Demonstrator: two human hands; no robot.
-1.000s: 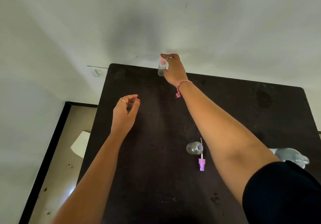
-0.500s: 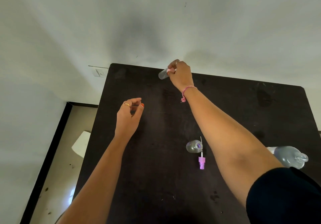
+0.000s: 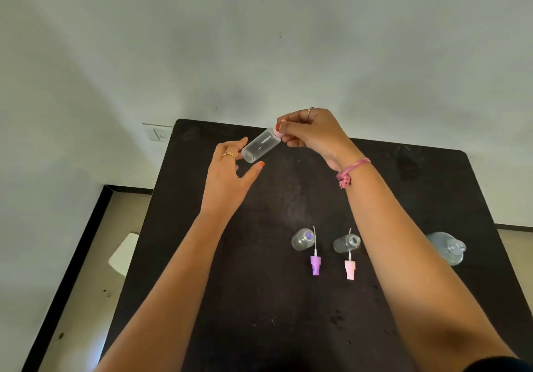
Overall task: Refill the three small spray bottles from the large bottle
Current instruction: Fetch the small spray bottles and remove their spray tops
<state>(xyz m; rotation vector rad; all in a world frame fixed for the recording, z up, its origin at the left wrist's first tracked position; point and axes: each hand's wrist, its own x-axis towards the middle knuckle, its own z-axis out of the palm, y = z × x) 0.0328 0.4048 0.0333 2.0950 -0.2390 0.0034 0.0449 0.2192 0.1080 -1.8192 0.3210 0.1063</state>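
third spray bottle (image 3: 261,148) lifted off far desk (image 3: 432,198) edge since 0.5 s ago | right hand (image 3: 314,135) grip pinching its cap | left hand (image 3: 230,175) grip released, closing on base | uncapping likely next

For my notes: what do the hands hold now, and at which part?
The right hand pinches the small spray bottle at its cap end; the left hand is open beside its base.

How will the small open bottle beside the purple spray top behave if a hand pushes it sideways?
The small open bottle looks like clear, thin plastic and seems empty, so it is probably very light. It stands upright and narrow on the dark table, so a push would likely tip it. Being round, it may then roll toward the purple spray top.
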